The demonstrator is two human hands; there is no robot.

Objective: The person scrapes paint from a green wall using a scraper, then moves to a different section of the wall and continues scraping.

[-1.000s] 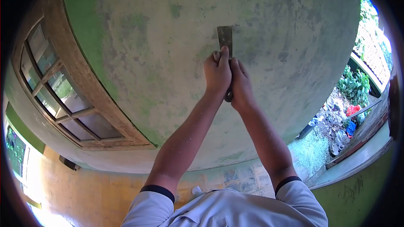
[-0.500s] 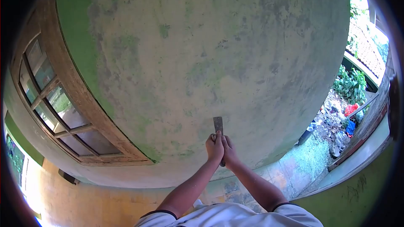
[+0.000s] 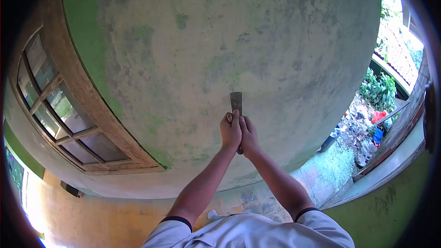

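Note:
A flat metal scraper (image 3: 236, 99) points upward, its wide blade end at the wall (image 3: 193, 73), whose paint is worn to pale, grey and green patches. Both hands are closed together round its lower part. My left hand (image 3: 231, 131) is on the left side, with a thumb along the scraper. On the right side, my right hand (image 3: 249, 138) presses against it. The handle's dark end shows just below the hands.
At left is a wooden-framed window (image 3: 73, 138) with several panes. A tiled floor (image 3: 133, 216) runs below the wall. Rubbish (image 3: 363, 128) and green plants (image 3: 379, 89) lie outside at right, beside a low ledge (image 3: 390, 170).
Both hands and the scraper have moved up the wall, and the arms are stretched further out. The view has shifted slightly.

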